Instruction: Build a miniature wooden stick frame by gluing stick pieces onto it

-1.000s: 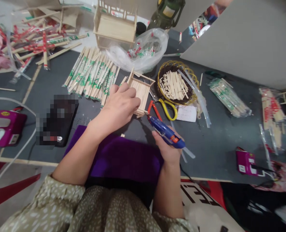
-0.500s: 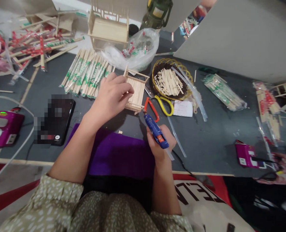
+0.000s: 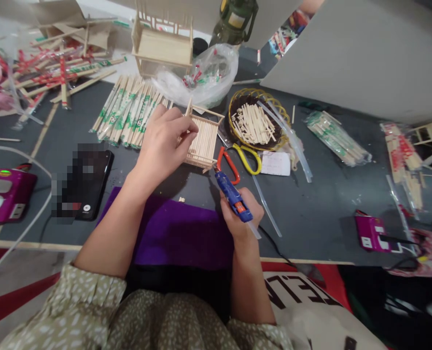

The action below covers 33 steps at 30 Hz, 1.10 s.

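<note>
My right hand (image 3: pixel 244 214) is wrapped round a blue glue gun (image 3: pixel 232 194), a clear glue stick jutting from its back. The nozzle points up and left, by the near right corner of a small wooden stick model (image 3: pixel 203 143). This model has a slatted floor and a raised frame. My left hand (image 3: pixel 168 138) is over the model's left side with thumb and forefinger pinched together. Whatever those fingertips hold, if anything, cannot be made out. Just right of the model lie scissors (image 3: pixel 250 159) with one red and one yellow handle.
Behind are wrapped chopsticks (image 3: pixel 124 112), a plastic bag (image 3: pixel 216 78) and a larger stick model (image 3: pixel 163 46). A basket (image 3: pixel 233 102) holds cut sticks, with clear glue sticks (image 3: pixel 292 136) across its rim. A phone (image 3: pixel 97 184) lies left; a purple cloth (image 3: pixel 179 233) hangs at the front edge.
My left hand has shifted very slightly left. The glue gun in my right hand has moved a little left and up, its nozzle still by the model's corner.
</note>
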Each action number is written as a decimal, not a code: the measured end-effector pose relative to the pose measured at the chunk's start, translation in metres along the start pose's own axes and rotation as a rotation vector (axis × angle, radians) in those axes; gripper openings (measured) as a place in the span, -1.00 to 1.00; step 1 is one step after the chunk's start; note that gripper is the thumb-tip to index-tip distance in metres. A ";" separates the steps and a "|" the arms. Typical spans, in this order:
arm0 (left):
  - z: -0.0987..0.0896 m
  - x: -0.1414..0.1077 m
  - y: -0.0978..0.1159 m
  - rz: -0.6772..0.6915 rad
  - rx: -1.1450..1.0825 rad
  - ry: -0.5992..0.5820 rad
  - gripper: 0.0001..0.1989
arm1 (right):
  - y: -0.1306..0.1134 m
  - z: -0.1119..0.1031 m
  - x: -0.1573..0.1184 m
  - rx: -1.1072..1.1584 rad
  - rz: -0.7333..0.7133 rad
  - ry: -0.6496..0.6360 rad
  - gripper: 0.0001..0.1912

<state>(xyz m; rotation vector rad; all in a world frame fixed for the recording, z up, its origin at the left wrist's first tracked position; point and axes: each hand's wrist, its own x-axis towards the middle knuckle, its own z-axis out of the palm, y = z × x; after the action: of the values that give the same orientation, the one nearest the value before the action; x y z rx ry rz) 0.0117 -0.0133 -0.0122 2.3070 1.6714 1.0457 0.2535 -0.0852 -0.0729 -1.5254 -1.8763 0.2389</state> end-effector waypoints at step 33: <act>-0.002 0.001 0.001 -0.022 -0.018 -0.004 -0.80 | 0.002 0.002 0.000 -0.009 0.027 -0.014 -0.70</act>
<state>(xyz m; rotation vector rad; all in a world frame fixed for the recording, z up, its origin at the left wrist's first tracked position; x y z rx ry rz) 0.0114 -0.0130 -0.0103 2.2728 1.6746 1.0463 0.2544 -0.0845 -0.0757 -1.5598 -1.8707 0.2551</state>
